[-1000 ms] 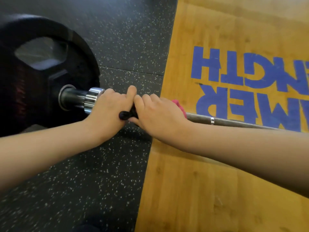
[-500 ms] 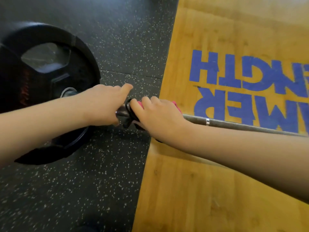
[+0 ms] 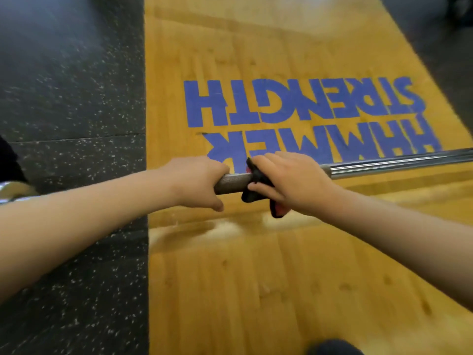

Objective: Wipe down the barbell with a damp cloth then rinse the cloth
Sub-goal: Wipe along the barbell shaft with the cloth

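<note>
barbell (image 3: 396, 163) cut off at right edge; cloth (image 3: 252, 194) mostly under right hand (image 3: 294, 183); left hand (image 3: 197, 183) fingers behind barbell

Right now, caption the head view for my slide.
Left hand grips the grey steel barbell; right hand wraps a black-and-pink cloth round it.

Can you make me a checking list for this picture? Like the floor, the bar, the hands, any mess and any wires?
Surface: wooden platform with blue lettering; speckled black rubber floor along its left side.
Job's things: barbell runs across the platform; a dark cloth with some pink showing is wrapped over the bar.
Clutter: nothing seen.
Hands: left hand grips the bare rough part of the bar; right hand holds the cloth around the bar, close beside it.
Cables: nothing seen.
Surroundings: chrome sleeve at the left edge; a dark shape at the bottom edge, too cut off to identify.
</note>
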`<action>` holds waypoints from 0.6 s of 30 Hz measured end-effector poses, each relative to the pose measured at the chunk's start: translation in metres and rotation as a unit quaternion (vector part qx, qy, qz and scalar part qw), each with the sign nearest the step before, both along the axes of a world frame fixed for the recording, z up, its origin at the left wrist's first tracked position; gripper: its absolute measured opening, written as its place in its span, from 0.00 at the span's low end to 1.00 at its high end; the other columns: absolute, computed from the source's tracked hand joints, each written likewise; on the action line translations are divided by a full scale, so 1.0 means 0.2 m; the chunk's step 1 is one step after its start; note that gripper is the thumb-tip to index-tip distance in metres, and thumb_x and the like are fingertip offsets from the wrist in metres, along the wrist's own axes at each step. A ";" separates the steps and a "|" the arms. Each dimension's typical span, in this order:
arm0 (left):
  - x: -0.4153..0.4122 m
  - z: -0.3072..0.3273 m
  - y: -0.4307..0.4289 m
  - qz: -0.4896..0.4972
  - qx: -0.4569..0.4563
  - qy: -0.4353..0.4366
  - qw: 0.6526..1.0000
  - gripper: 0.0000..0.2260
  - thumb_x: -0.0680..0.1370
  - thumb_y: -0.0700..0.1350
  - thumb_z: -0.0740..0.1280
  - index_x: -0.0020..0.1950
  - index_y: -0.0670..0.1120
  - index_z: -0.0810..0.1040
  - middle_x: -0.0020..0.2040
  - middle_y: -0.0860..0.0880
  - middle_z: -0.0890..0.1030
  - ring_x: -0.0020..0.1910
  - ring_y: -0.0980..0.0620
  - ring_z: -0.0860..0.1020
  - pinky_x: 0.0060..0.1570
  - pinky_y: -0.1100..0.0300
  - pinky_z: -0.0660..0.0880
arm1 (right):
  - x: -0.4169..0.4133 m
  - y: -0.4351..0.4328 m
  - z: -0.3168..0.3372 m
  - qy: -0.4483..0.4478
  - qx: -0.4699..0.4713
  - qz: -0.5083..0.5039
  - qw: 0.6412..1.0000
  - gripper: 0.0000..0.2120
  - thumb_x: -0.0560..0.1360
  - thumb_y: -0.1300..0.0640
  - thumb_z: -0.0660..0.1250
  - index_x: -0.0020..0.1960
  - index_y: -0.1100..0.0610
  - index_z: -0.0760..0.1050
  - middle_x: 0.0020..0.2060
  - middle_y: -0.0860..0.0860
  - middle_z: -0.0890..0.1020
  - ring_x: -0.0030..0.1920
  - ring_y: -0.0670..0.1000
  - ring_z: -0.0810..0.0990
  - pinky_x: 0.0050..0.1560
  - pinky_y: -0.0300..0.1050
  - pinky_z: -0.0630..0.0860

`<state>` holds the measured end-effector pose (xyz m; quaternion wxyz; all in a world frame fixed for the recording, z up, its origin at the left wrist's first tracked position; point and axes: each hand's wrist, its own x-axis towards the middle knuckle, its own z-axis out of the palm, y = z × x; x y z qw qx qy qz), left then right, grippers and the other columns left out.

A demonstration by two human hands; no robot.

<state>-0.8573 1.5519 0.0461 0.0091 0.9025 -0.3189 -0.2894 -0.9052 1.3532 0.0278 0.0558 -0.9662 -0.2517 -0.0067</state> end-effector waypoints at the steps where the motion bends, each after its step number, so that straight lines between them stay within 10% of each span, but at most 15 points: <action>1: 0.00 -0.02 -0.02 0.000 -0.004 0.002 1.000 0.16 0.71 0.60 0.71 0.42 0.53 0.67 0.40 0.54 0.74 0.41 0.52 0.74 0.37 0.57 0.71 | -0.02 -0.07 0.00 -0.003 0.007 -0.004 1.000 0.25 0.76 0.38 0.51 0.53 0.57 0.75 0.37 0.50 0.78 0.37 0.55 0.77 0.31 0.49 0.72; 6: 0.02 -0.04 0.02 0.055 -0.044 0.115 0.991 0.16 0.70 0.57 0.73 0.45 0.47 0.74 0.36 0.50 0.81 0.32 0.52 0.79 0.34 0.58 0.75 | -0.05 -0.11 0.00 -0.044 -0.013 -0.038 0.998 0.21 0.76 0.41 0.53 0.46 0.56 0.76 0.33 0.49 0.78 0.33 0.54 0.78 0.30 0.43 0.67; 11: 0.10 0.00 0.09 0.152 -0.083 0.372 0.912 0.08 0.72 0.41 0.74 0.42 0.40 0.75 0.27 0.48 0.75 0.22 0.53 0.73 0.27 0.62 0.72 | -0.01 0.22 -0.01 -0.043 0.017 -0.049 0.998 0.22 0.77 0.42 0.49 0.39 0.55 0.73 0.28 0.50 0.77 0.27 0.53 0.76 0.26 0.41 0.58; 18: 0.12 -0.02 0.09 0.162 -0.037 0.416 0.894 0.13 0.74 0.37 0.70 0.31 0.46 0.73 0.25 0.51 0.70 0.22 0.56 0.67 0.25 0.66 0.65 | 0.04 0.37 -0.01 -0.057 -0.023 -0.006 0.998 0.21 0.80 0.43 0.49 0.43 0.54 0.73 0.33 0.50 0.79 0.30 0.54 0.77 0.24 0.42 0.52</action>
